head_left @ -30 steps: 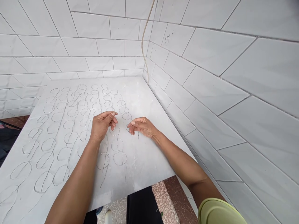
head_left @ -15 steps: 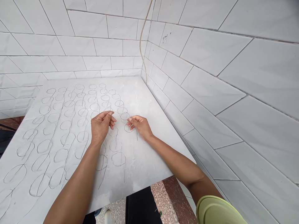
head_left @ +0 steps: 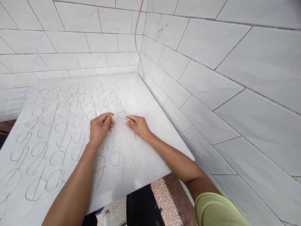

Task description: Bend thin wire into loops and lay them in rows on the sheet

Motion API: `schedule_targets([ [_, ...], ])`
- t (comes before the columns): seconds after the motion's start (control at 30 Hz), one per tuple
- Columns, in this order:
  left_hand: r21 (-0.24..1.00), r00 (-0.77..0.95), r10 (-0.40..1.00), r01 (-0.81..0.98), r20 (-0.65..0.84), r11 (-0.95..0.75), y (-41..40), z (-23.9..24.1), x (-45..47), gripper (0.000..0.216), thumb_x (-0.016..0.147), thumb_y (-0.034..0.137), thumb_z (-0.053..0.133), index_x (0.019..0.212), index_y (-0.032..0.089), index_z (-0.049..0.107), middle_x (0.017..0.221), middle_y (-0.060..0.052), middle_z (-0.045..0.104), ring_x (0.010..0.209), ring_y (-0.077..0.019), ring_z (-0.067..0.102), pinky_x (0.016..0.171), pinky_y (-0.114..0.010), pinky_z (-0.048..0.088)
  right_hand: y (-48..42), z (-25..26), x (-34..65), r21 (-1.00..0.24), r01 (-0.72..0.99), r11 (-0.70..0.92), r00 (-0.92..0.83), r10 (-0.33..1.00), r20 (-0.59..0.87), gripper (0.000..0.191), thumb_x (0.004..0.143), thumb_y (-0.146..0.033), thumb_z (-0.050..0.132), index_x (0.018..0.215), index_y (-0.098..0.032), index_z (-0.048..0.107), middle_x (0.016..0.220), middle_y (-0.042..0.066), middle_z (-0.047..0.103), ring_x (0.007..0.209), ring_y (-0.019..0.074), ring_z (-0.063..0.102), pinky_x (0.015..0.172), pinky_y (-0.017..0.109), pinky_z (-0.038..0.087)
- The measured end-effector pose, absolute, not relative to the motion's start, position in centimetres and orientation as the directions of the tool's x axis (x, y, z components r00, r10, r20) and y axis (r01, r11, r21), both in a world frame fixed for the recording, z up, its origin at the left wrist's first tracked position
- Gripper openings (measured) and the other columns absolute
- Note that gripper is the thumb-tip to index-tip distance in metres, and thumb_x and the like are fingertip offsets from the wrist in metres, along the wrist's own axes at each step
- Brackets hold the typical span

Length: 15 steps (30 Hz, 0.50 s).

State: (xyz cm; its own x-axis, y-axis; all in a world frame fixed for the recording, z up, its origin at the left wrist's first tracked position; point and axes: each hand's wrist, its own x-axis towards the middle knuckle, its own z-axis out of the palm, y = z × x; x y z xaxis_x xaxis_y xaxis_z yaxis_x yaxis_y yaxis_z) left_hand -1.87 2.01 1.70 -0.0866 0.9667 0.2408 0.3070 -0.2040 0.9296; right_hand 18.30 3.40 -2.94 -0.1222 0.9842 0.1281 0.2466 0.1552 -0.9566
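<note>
A: How do we record the grip?
B: We record a narrow pinch on both sides: thumb tip against index fingertip on the left hand [head_left: 100, 127], and the same on the right hand [head_left: 138, 126]. We cannot tell whether a fine strand lies between either pair of tips. The hands stand apart, above the tabletop.

A: Which surfaces do we list first?
B: We list the white, glossy rectangular-tiled right wall [head_left: 211, 84], then the matching back wall [head_left: 75, 40]. The two meet at a corner. Against them sits the smooth, pale grey, flat tabletop [head_left: 150, 150].

A: What do we log beyond its near edge?
B: We log a pinkish, speckled floor [head_left: 162, 191] bordered by a reddish-brown strip, black fabric trousers [head_left: 141, 207] and, on the right arm, a yellow-green fabric sleeve [head_left: 216, 210].

A: Next in size?
B: A thin, beige, round cable [head_left: 136, 40] hanging along the corner.

A: Where do we locate the smallest items?
B: We locate thin, dark, wire-like loops [head_left: 119, 158] in rows on the tabletop, mostly left of the right hand, several with trailing tails. The left forearm hides some of them. One dark, oval loop [head_left: 124, 130] lies just below the right fingertips.
</note>
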Motion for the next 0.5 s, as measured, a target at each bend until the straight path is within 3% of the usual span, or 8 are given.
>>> schedule_targets([
  [0.13,0.925,-0.064,0.969,0.319,0.239,-0.207,2.1,1.5,-1.8,0.020,0.093,0.036,0.063,0.095,0.021,0.077,0.075,-0.002,0.070,0.051,-0.0101,0.057,0.047,-0.024,0.050,3.5,-3.0,18.5,-0.903,0.360,0.235,-0.144,0.970,0.195,0.042,0.093,-0.018,0.043,0.125,-0.019,0.071,0.079,0.000,0.067,0.062,0.0110,0.058,0.052,0.023,0.043],
  [0.3,0.915,-0.015,0.968,0.332,0.249,-0.230,2.0,1.5,-1.7,0.020,0.094,0.035,0.063,0.095,0.021,0.077,0.075,-0.002,0.070,0.050,-0.0100,0.057,0.048,-0.024,0.050,3.3,-2.5,18.8,-0.786,0.505,0.357,-0.184,0.934,0.306,0.041,0.093,-0.010,0.043,0.120,-0.019,0.073,0.078,0.001,0.063,0.071,0.0131,0.056,0.067,0.027,0.048],
  [0.43,0.919,-0.045,0.964,0.318,0.262,-0.235,1.9,1.4,-1.5,0.021,0.095,0.036,0.062,0.098,0.021,0.077,0.075,-0.001,0.070,0.052,-0.0101,0.058,0.049,-0.024,0.051,3.4,-2.1,18.8,-0.712,0.593,0.376,-0.180,0.924,0.338,0.035,0.102,-0.022,0.044,0.129,-0.016,0.066,0.080,0.002,0.064,0.072,0.0150,0.055,0.071,0.031,0.048],
  [0.5,0.921,-0.083,0.958,0.308,0.275,-0.238,1.9,1.4,-1.4,0.022,0.095,0.036,0.062,0.097,0.021,0.077,0.075,-0.001,0.069,0.052,-0.0100,0.058,0.049,-0.024,0.051,3.4,-1.7,18.8,-0.649,0.655,0.386,-0.124,0.903,0.411,0.037,0.103,-0.032,0.049,0.132,-0.013,0.062,0.091,0.007,0.066,0.079,0.0184,0.058,0.070,0.033,0.049],
])
